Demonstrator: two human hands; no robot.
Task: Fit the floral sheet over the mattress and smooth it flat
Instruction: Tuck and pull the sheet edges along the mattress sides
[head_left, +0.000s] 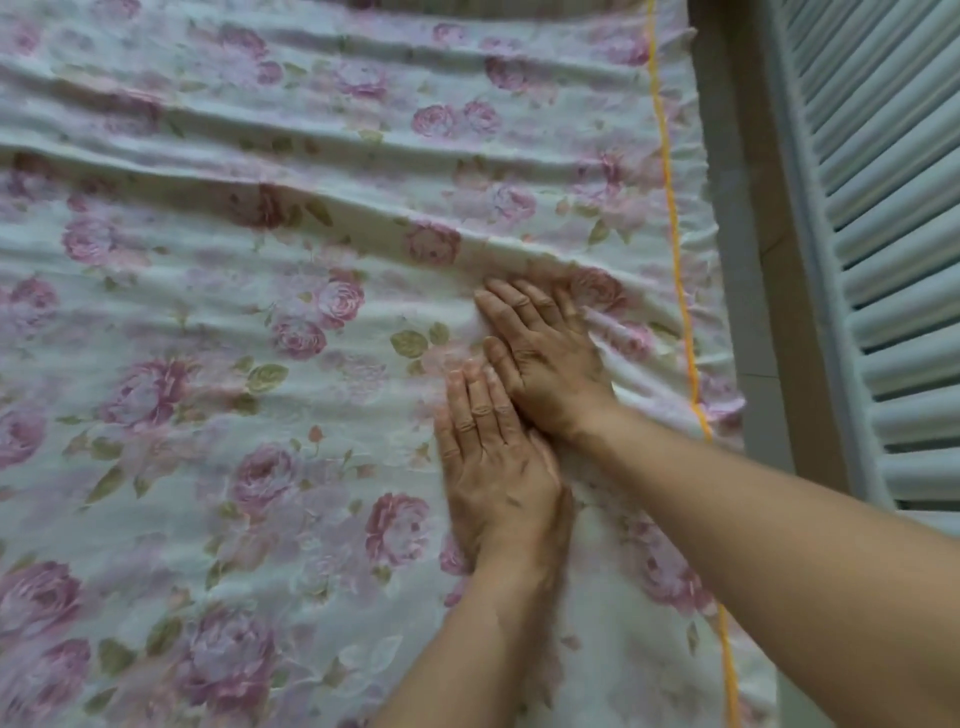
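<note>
Both hands, left hand (496, 457) and right hand (545, 353), press flat, fingers straight, on the floral sheet (208, 312) covering the mattress; best sweep outward, probably toward the ridge (363, 228) beyond.

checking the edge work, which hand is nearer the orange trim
Right. The right hand lies flat on the sheet closer to the orange trim; the left hand lies farther in.
</note>
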